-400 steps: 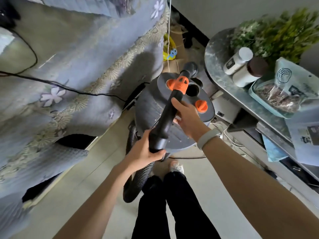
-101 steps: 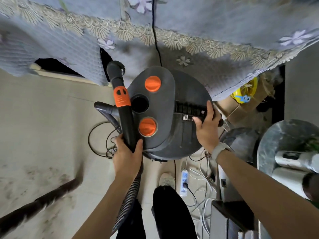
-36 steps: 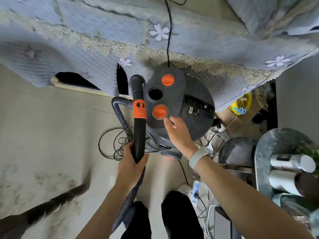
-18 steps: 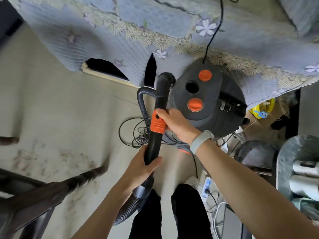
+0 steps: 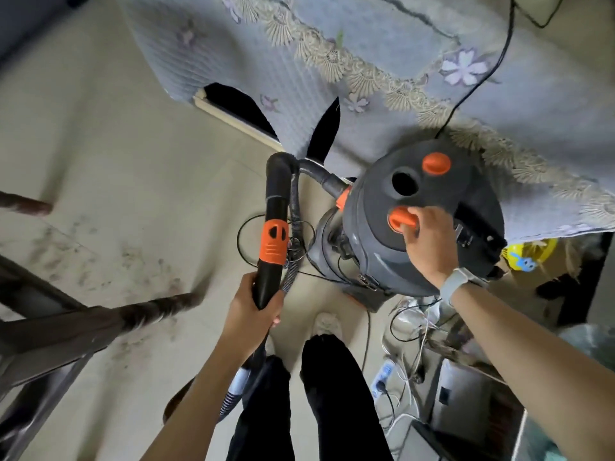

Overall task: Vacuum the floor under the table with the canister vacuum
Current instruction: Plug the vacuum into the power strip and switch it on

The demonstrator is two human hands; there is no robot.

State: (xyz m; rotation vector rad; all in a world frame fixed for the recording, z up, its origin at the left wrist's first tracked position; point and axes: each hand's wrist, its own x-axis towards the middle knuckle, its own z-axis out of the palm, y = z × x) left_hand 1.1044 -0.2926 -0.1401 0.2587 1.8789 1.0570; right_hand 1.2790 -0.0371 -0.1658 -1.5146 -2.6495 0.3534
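Standing on the pale tiled floor [image 5: 109, 168], the dark grey drum-shaped canister vacuum [image 5: 422, 221] sits directly below the hem of a blue quilted tablecloth with a cream lace border [image 5: 366, 71], which hangs just beyond it. On the canister's flat lid are two round orange knobs and an open round port. The right hand [image 5: 429, 241], with a pale grey band at the wrist, rests on the lid; its fingers are curled onto the nearer orange knob [image 5: 401, 221], though how firmly they hold it cannot be told. The farther orange knob [image 5: 436, 163] is untouched. To the canister's left, the left hand [image 5: 254, 307] is clamped around the lower end of the black rigid vacuum wand with an orange collar [image 5: 274, 227], which points away from the person. A grey ribbed hose [image 5: 293, 247] runs from the canister's left side and loops beside the wand. A thin black power cord [image 5: 472, 84] leads from behind the canister up over the tablecloth. Further left of the canister, a dark wooden chair frame [image 5: 76, 324] stands over dusty smudges. To the canister's near right lies a tangle of white cables and a power strip [image 5: 382, 377].
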